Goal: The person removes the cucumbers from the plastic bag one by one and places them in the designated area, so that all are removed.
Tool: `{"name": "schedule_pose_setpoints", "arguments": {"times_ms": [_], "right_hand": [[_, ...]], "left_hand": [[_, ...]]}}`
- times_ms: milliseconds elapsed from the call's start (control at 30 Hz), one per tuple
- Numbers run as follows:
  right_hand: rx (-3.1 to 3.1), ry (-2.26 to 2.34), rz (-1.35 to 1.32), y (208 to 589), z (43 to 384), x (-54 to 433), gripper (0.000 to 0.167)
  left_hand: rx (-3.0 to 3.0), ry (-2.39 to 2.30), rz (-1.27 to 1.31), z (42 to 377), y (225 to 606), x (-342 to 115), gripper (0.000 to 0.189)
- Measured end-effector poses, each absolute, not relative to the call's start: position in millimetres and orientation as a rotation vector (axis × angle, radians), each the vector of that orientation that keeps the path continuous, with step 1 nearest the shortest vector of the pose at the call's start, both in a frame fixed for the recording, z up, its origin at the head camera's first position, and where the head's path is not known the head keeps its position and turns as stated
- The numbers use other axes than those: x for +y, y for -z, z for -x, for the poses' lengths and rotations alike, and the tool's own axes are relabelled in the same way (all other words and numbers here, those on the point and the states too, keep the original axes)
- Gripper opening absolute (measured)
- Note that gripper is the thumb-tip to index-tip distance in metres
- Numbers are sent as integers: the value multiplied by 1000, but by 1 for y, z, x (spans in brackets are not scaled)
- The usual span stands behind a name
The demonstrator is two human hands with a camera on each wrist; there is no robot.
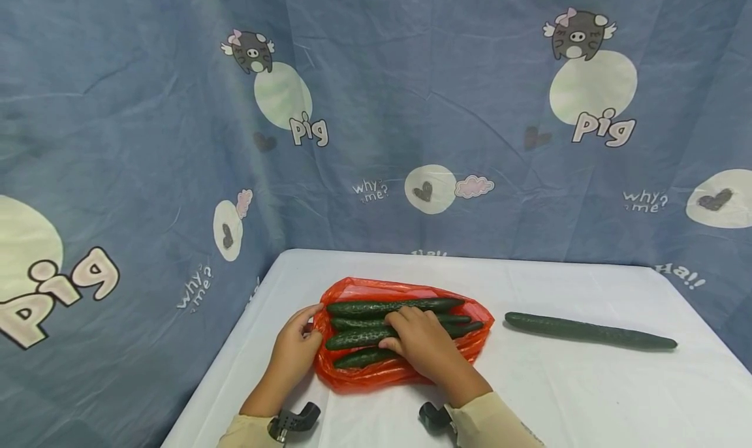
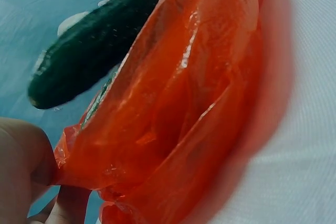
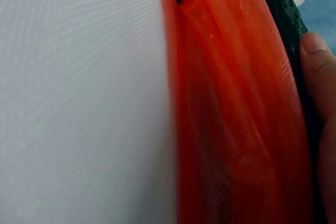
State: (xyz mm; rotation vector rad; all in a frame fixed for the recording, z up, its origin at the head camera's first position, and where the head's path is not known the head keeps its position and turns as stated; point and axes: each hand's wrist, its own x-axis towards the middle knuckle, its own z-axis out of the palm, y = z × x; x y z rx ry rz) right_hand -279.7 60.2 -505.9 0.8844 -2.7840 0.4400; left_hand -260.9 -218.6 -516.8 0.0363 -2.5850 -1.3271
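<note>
An orange-red plastic bag [image 1: 367, 384] lies on the table with its mouth open upward and several dark green cucumbers [image 1: 376, 309] side by side in it. My left hand [image 1: 294, 349] pinches the bag's left edge between thumb and fingers. Over the middle of the bag, my right hand [image 1: 425, 343] grips one cucumber [image 1: 355, 338] from above; the palm hides part of it. In the left wrist view, this cucumber [image 2: 89, 51] slants above the bag's rim. The right wrist view has the right thumb [image 3: 317, 66] against a cucumber's side.
A single long cucumber [image 1: 590, 331] lies on the white tablecloth [image 1: 558, 396] to the right of the bag. Behind and left of the table hangs a blue printed curtain [image 1: 364, 76]. Dark camera mounts [image 1: 299, 418] sit at both wrists.
</note>
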Motion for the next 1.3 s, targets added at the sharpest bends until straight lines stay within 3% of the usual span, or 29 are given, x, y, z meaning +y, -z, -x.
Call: {"name": "schedule_pose_setpoints", "arguments": {"times_ms": [600, 1300], "right_hand": [[-2721, -419, -828, 480, 271, 63, 53], [-2755, -289, -757, 484, 265, 98, 55]], "left_hand": [[-2591, 1301, -27, 262, 514, -218, 56], [-2575, 1311, -25, 261, 518, -218, 56]]}}
